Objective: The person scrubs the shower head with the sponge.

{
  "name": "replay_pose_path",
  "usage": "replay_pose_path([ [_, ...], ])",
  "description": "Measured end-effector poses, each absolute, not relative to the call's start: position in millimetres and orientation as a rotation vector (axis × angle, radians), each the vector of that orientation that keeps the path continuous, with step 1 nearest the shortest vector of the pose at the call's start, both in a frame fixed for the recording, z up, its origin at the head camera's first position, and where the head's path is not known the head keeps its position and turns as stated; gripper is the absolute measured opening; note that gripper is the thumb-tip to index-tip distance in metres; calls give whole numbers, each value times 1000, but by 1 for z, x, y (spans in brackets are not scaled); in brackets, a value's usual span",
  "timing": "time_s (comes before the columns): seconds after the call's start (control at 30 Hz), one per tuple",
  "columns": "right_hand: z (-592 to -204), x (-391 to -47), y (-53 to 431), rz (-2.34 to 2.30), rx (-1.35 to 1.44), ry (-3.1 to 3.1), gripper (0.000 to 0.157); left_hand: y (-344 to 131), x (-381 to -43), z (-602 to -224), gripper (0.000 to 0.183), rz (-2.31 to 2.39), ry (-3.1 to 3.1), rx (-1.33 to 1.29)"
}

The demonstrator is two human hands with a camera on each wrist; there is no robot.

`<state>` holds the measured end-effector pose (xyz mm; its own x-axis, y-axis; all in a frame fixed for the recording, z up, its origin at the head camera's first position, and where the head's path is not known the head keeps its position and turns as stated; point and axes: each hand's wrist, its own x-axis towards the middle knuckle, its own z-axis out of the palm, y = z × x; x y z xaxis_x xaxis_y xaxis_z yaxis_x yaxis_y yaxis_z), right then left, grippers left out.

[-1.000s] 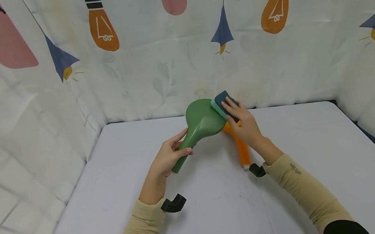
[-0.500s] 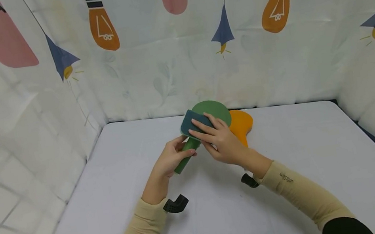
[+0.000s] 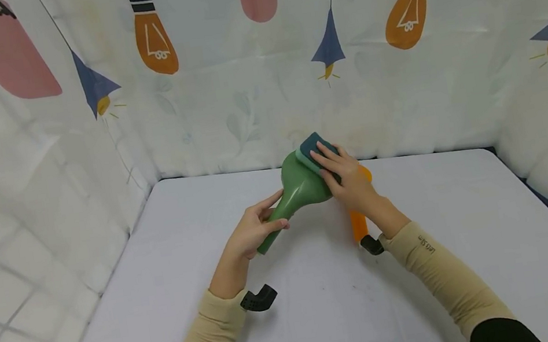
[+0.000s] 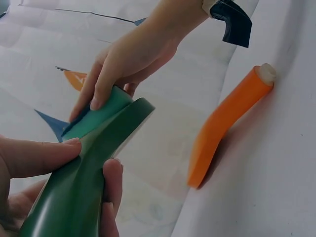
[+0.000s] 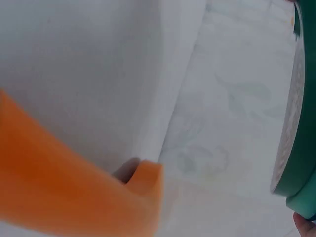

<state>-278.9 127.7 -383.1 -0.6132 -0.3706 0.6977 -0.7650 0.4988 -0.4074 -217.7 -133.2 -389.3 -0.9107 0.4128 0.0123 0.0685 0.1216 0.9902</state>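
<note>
My left hand [image 3: 248, 236] grips the handle of a green paddle [image 3: 297, 188], holding it tilted up above the table. In the left wrist view, thumb and fingers lie on both sides of the green paddle [image 4: 69, 197]. My right hand [image 3: 355, 186] holds a two-layer teal sponge [image 3: 314, 146] against the upper right of the round head. The lighter layer of the sponge [image 4: 106, 117] meets the paddle's face. At the right edge of the right wrist view, the underside of the green paddle [image 5: 296, 128] looks whitish and textured.
A similar orange paddle [image 3: 359, 226] lies on the white table [image 3: 196, 217], partly hidden behind my right hand and wrist. Its handle end is whitish. A patterned cloth wall [image 3: 240, 82] stands right behind the table's far edge.
My right hand has moved the sponge from the upper right of the paddle's head down to near its neck, then back up to the right. My left hand keeps its grip.
</note>
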Motion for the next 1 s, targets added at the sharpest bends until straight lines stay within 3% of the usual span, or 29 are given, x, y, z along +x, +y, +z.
replay_pose_path([
  [0.2,-386,-279,133,942,833,-2246,43,-132,-216,-387,70,1841,2138,461],
  [0.63,-377,-247,95,512,1152,-2140,44,-129,-216,-389,71,1845,2154,503],
  [1.0,-373,-280,117,857,896,-2224,40,-133,-216,-387,70,1831,2170,514],
])
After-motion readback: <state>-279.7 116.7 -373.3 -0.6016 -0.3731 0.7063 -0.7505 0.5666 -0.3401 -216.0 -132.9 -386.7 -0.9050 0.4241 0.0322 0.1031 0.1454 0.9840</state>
